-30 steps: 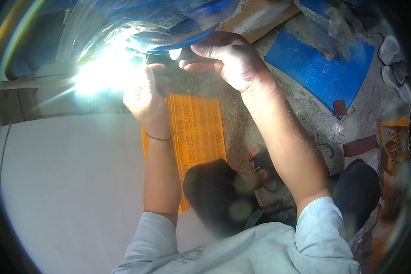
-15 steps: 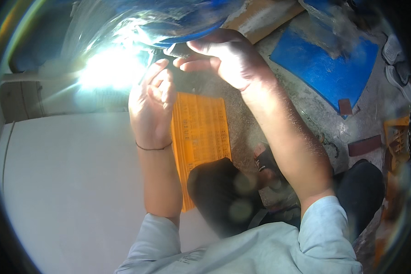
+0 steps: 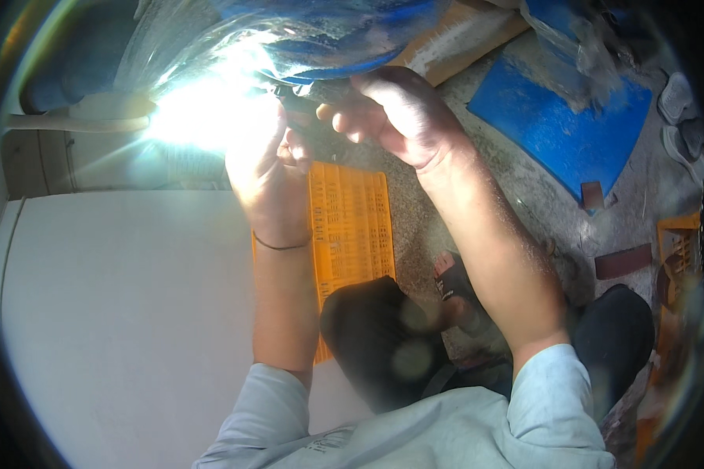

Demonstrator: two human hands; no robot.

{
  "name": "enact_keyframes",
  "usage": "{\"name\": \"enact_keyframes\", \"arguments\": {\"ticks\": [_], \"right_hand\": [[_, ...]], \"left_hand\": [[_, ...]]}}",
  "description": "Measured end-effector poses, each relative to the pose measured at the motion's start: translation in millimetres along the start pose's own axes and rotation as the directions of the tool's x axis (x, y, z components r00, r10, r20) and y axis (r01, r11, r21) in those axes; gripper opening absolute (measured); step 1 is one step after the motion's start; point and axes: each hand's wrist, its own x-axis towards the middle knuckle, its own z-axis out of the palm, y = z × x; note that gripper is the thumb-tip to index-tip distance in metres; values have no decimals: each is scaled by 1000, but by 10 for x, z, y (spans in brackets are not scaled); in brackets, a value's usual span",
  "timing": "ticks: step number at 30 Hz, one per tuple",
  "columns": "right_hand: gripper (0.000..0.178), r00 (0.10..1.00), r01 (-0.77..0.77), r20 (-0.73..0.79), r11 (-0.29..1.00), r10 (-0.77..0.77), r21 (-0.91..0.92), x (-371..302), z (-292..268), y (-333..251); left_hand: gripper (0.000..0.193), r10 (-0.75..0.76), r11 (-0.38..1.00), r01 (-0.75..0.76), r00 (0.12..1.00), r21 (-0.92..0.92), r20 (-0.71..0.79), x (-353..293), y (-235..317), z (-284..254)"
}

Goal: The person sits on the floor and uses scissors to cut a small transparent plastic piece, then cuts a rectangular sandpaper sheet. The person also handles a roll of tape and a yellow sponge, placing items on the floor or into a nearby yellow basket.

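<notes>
A bright glare washes out part of my left hand (image 3: 262, 176), raised at the upper middle. Its fingers are curled, the tips close to a small dark piece below the rim of a blue rounded object (image 3: 368, 62). Whatever they grip is lost in the light. To the right, my right hand (image 3: 407, 121) is lifted against the lower edge of that blue object. Its thumb and bent fingers stand apart, and I see nothing held between them. A small pale, shiny piece (image 3: 301, 90) sits between the two hands, under the rim. Clear plastic film (image 3: 188, 47) covers the blue object's left side.
An orange plastic crate (image 3: 352, 227) stands by my left knee, beside a large white panel (image 3: 125, 297). On the concrete floor lie a blue sheet (image 3: 555, 125), a dark red block (image 3: 623, 262) and pale shoes (image 3: 677, 98). A cardboard piece (image 3: 461, 43) leans behind my right hand.
Both hands have shifted slightly right and down in the picture. My left hand is now more washed out by the glare. My right thumb and fingers have drawn back from the pale piece.
</notes>
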Motion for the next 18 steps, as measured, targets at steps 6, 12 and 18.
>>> {"name": "enact_keyframes", "arguments": {"ticks": [6, 12, 18], "right_hand": [[27, 1000, -14, 7, 1000, 14, -17, 6, 6, -36], [32, 999, -27, 19, 999, 26, 34, 17, 2, -17], [24, 992, -51, 114, 998, 47, 35, 18, -76, 5]], "left_hand": [[15, 445, 841, -431, 895, 327, 34, 70, -315, 40], [8, 602, 653, -574, 789, 493, 121, 138, -401, -114], [11, 744, 394, -768, 589, 505, 316, 267, -454, -289]]}}
